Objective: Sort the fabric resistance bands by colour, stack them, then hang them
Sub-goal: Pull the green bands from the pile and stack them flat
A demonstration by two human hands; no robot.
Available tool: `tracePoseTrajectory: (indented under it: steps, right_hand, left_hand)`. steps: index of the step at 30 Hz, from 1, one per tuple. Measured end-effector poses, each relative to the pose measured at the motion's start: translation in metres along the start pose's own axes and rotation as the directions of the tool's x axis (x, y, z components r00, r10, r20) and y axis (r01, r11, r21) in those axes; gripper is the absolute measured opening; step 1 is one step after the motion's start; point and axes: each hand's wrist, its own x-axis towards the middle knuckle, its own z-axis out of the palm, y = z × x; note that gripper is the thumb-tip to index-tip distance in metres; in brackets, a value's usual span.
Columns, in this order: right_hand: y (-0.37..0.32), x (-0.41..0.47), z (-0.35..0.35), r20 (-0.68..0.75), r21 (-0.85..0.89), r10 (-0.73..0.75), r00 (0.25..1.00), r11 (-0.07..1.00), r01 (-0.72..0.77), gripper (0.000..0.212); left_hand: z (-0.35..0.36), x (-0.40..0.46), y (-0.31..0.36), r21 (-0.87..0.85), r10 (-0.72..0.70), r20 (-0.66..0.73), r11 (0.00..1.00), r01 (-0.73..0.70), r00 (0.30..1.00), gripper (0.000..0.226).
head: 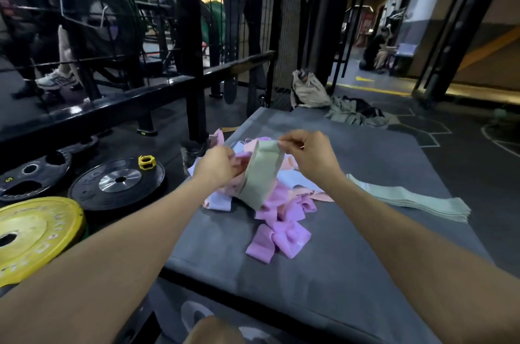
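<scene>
right fingers (284, 143) pinching green band (261, 174)

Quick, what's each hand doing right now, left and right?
Left hand: fingers curled, gripping the green band near its lower part, over the mixed pile.
Right hand: pinching the green band's top edge.
</scene>
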Motion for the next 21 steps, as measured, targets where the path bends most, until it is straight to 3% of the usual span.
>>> tracePoseTrajectory:
  steps: [3,7,9,12,15,16,18,21]
  right_hand:
    - [0.001,-0.001,-0.011,-0.047,-0.026,0.008,0.999,1.000,-0.009,0.012]
    - [-0.004,0.002,-0.022,-0.105,0.014,0.021,0.994,1.000,-0.020,0.011]
    - [-0.009,0.006,-0.028,-0.120,0.069,0.029,0.992,0.997,-0.021,0.014]
    - [-0.014,0.014,-0.037,-0.135,0.201,0.069,0.988,0.979,-0.041,0.024]
    - [-0.025,0.022,-0.046,-0.156,0.310,0.108,0.982,0.949,-0.055,0.021]
    - [-0.028,0.025,-0.048,-0.163,0.332,0.112,0.980,0.942,-0.053,0.020]
    - [-0.033,0.029,-0.052,-0.179,0.350,0.114,0.977,0.935,-0.045,0.020]
    - [-0.035,0.026,-0.060,-0.199,0.358,0.113,0.973,0.933,-0.035,0.016]
  left_hand:
    - [-0.001,0.001,0.010,0.142,0.022,0.084,0.989,-0.034,0.996,0.017]
    - [-0.008,0.000,0.024,0.228,0.042,0.064,0.972,-0.056,0.997,0.034]
    - [-0.011,-0.002,0.033,0.109,0.111,-0.035,0.988,-0.107,0.993,0.024]
    - [-0.018,-0.010,0.053,-0.228,0.170,-0.188,0.951,-0.211,0.967,0.022]
    - [-0.025,-0.027,0.079,-0.431,0.277,-0.140,0.847,-0.310,0.951,0.013]
    - [-0.026,-0.032,0.086,-0.450,0.307,-0.100,0.835,-0.318,0.946,0.010]
    - [-0.023,-0.036,0.095,-0.432,0.321,-0.057,0.846,-0.313,0.945,0.034]
    - [-0.016,-0.033,0.104,-0.405,0.288,-0.102,0.862,-0.304,0.952,0.048]
